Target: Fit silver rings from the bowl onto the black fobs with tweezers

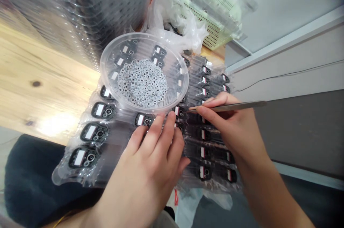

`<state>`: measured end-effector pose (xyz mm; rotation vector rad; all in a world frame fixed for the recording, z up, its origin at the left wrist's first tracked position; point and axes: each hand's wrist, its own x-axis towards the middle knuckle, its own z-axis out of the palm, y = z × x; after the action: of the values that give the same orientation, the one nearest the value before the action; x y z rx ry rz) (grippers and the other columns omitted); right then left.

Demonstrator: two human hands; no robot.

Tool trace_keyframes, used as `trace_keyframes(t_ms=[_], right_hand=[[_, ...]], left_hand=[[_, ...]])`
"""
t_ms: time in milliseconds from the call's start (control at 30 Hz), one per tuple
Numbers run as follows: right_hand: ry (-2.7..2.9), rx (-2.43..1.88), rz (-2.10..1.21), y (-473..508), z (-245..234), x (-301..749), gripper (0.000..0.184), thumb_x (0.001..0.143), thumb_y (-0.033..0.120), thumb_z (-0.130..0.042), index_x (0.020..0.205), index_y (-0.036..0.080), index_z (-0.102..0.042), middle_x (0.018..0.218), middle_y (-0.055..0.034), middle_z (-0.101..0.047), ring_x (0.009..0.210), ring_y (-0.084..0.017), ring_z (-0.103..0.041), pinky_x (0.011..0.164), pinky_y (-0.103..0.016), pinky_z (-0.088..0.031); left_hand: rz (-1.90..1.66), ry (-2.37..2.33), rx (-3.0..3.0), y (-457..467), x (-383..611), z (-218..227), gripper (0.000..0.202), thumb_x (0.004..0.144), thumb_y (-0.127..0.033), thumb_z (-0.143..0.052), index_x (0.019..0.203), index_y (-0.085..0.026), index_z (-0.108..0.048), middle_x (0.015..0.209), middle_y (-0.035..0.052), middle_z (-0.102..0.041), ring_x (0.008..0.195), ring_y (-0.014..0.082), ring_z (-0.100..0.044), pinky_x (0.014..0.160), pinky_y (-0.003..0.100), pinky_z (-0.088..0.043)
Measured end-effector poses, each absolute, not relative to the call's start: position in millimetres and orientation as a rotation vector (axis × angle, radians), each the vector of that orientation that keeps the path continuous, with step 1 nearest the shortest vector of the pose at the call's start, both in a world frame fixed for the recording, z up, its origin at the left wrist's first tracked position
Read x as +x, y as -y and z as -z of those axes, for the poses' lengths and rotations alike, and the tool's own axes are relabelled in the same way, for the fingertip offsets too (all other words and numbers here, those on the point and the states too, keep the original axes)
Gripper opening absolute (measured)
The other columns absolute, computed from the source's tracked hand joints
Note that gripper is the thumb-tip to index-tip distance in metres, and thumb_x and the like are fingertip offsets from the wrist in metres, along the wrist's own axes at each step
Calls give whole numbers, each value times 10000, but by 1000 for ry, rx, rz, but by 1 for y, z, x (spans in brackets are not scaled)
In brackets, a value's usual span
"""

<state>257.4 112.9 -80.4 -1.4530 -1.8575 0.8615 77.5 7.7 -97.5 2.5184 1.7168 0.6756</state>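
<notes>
My right hand [228, 117] pinches a pair of metal tweezers [239, 106], whose tips are at a small black plastic housing [179, 111] with a white rectangle on it. Spread over the clear blister tray, my left hand [158, 145] has its fingers apart, fingertips close to that housing; it covers part of the tray. Above the fingers rests a round clear plastic tub [103, 77] with a heap of tiny grey rings [143, 83] in it. More black housings [88, 133] sit in rows in the tray [115, 149]. Whether the tweezer tips hold anything is too small to tell.
Tall stacks of clear blister trays [80, 13] stand at the back left on the wooden table [34, 102]. A crumpled clear bag [180, 24] and a pale green basket [215, 42] are behind the tub. A grey wall [290, 74] with a thin cable borders the right.
</notes>
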Motion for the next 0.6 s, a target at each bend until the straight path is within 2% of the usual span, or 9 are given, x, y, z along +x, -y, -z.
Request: trace_keyframes(t_ms=[200,600], right_hand=[[1834,-1449,-874,-112,81,259,162,783,307,-770,724,220,-647,690,24,-639,667,-136,-597,596,-267,-455],[1842,-1395,-915,-111,81,262,123,780,251,-771,722,222,-667,686,16,-647,659,-132,-611,574,-256,-463]], left_hand=[[-668,-1718,2514,-8,80,98,354,1000,-331,-400,1207,-134,-608,1416,128,-546,1314,287,-476,965,426,-349],[-664,-1722,2527,-7,78,98,357,1002,-324,-389,1207,-132,-610,1410,126,-552,1306,286,-487,958,425,-361]])
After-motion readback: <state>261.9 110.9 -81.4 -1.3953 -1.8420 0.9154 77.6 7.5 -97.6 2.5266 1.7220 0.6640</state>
